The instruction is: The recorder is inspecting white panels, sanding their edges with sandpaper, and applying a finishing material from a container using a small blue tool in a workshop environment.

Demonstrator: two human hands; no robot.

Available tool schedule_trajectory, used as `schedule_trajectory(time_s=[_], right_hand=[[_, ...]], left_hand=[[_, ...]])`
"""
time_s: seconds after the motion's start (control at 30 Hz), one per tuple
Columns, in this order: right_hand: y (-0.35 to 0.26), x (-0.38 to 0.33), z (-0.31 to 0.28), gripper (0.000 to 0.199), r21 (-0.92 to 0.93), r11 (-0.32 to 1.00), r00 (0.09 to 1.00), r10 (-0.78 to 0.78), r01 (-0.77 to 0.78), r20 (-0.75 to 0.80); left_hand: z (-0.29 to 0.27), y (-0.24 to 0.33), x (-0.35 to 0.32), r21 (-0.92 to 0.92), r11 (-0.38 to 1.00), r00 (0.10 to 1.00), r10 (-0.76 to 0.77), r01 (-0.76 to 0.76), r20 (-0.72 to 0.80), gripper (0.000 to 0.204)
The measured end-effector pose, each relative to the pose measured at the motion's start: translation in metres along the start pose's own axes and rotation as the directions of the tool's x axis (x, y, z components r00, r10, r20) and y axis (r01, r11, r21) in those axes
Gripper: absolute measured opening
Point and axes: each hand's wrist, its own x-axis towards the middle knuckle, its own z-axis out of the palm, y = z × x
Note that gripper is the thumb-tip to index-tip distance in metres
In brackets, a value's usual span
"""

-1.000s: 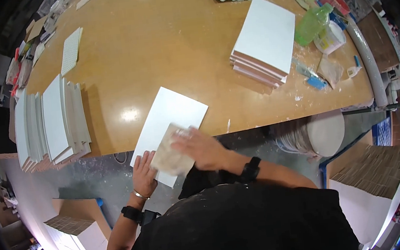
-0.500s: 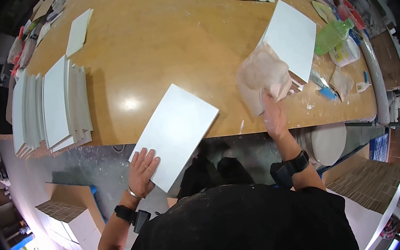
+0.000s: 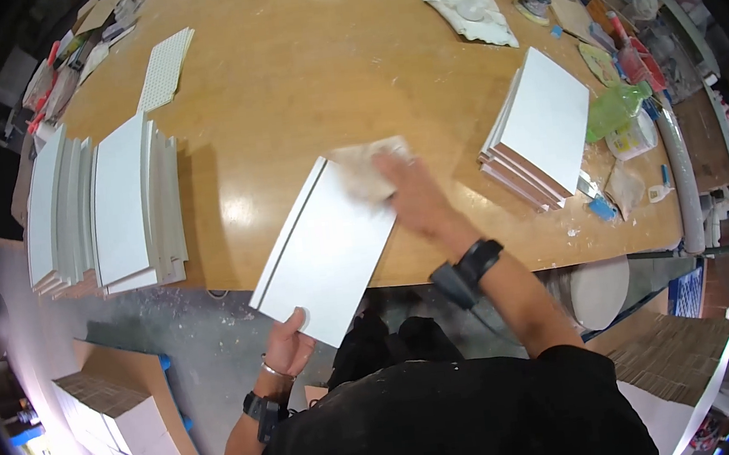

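Note:
A white rectangular tile [image 3: 324,251] lies half over the near edge of the wooden table [image 3: 296,84]. My left hand [image 3: 289,345] grips its overhanging near corner from below. My right hand [image 3: 410,192] presses a pale crumpled cloth [image 3: 367,167] onto the tile's far end; the hand is blurred by motion. Both wrists carry dark bands.
A stack of white tiles [image 3: 540,125] lies to the right, and rows of tiles on edge [image 3: 109,205] stand at the left. A dotted sheet [image 3: 163,66], a white rag [image 3: 466,8], a green bag [image 3: 614,108] and small tools lie farther off. Cardboard boxes [image 3: 121,404] sit on the floor.
My right hand swung the cloth out toward the right-hand tile stack and has come back onto the tile's far end. The left hand still holds the near corner.

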Motion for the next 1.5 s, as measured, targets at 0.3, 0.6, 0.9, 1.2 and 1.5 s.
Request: schedule_trajectory(time_s=[0.3, 0.6, 0.9, 1.2, 1.5], right_hand=[[0.041, -0.046, -0.032, 0.054, -0.089, 0.96, 0.954, 0.247, -0.264, -0.169], [0.125, -0.194, -0.164, 0.035, -0.175, 0.875, 0.864, 0.379, -0.451, -0.331], [0.182, -0.216, -0.189, 0.022, -0.043, 0.93, 0.922, 0.356, -0.366, -0.15], [0.034, -0.033, -0.089, 0.026, 0.795, 0.505, 0.938, 0.111, -0.337, 0.327], [-0.001, 0.011, -0.034, 0.027, 0.531, 0.806, 0.941, 0.092, -0.262, 0.325]], left_hand=[[0.03, 0.066, 0.0, 0.442, -0.806, 0.651, 0.096, -0.393, 0.753, 0.035], [-0.005, 0.024, 0.011, 0.47, -0.878, 0.718, 0.27, -0.089, 0.641, 0.039], [-0.005, 0.021, -0.002, 0.49, -0.87, 0.821, 0.239, -0.056, 0.518, 0.051], [-0.007, 0.013, -0.006, 0.521, -0.853, 0.815, 0.287, -0.022, 0.504, 0.049], [-0.01, 0.013, -0.009, 0.532, -0.846, 0.793, 0.307, -0.026, 0.526, 0.047]])
